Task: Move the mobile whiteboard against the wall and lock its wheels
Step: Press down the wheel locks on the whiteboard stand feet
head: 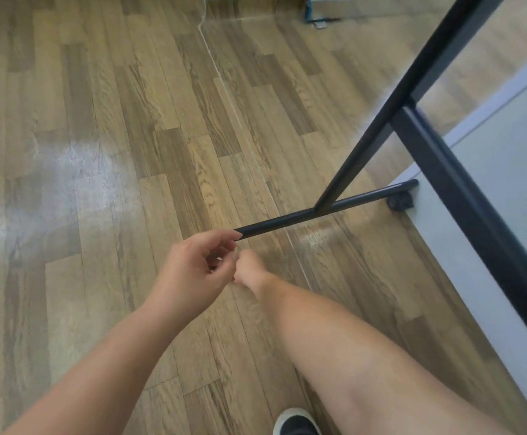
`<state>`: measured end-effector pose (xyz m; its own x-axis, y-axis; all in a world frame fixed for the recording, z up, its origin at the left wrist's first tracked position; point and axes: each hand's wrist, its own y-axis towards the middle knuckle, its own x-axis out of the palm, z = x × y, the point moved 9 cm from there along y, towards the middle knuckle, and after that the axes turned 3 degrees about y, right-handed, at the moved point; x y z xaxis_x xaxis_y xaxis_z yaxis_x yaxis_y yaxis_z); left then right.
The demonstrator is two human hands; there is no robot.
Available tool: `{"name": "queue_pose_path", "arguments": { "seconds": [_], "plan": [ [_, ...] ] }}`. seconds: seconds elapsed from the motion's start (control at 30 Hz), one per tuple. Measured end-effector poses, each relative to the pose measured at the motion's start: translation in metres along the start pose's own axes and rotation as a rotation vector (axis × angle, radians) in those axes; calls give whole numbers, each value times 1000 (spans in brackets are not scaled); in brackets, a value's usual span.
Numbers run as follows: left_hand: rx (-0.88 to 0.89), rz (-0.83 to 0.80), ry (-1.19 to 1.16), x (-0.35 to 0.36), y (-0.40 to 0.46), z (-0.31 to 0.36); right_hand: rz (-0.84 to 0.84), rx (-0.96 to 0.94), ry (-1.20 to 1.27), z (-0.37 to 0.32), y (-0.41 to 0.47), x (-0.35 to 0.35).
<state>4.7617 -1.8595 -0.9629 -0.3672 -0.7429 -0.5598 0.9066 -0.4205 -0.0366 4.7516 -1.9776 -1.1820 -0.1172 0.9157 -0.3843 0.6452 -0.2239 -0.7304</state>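
Observation:
The whiteboard stand shows as a black metal frame on the right. Its upright post [390, 98] slants down to a black base bar [334, 208] lying just above the floor. The bar's far end carries a black caster [399, 202] close to the pale grey wall [507, 158]. My left hand [193, 265] hovers at the bar's near end, fingers loosely curled and holding nothing I can see. My right hand [249, 268] reaches down right beside it, under that bar end, with its fingers hidden. Both hands cover the near caster.
A thick black frame bar [475, 215] runs diagonally along the wall at right. Wood-pattern flooring [99, 152] stretches to the left and ahead, with a seam line down the middle. My black shoe [296, 423] is at the bottom edge. A blue-edged object [315, 11] lies far back.

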Motion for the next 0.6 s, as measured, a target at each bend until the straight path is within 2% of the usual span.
{"name": "queue_pose_path", "arguments": {
  "seconds": [0.1, 0.2, 0.33, 0.43, 0.6],
  "plan": [
    [95, -61, 24, 16, 7, 22, 201, -40, 156, 10, 11, -61],
    [152, -120, 72, 33, 14, 37, 489, -48, 35, 38, 10, -141],
    [254, -190, 113, 64, 18, 49, 870, 68, 26, 107, 2, -239],
    [312, -242, 140, 83, 13, 51, 988, 163, 96, 137, -4, -280],
    [341, -303, 191, 98, 6, 52, 1062, 223, 9, 145, -2, -319]
  ]
}}
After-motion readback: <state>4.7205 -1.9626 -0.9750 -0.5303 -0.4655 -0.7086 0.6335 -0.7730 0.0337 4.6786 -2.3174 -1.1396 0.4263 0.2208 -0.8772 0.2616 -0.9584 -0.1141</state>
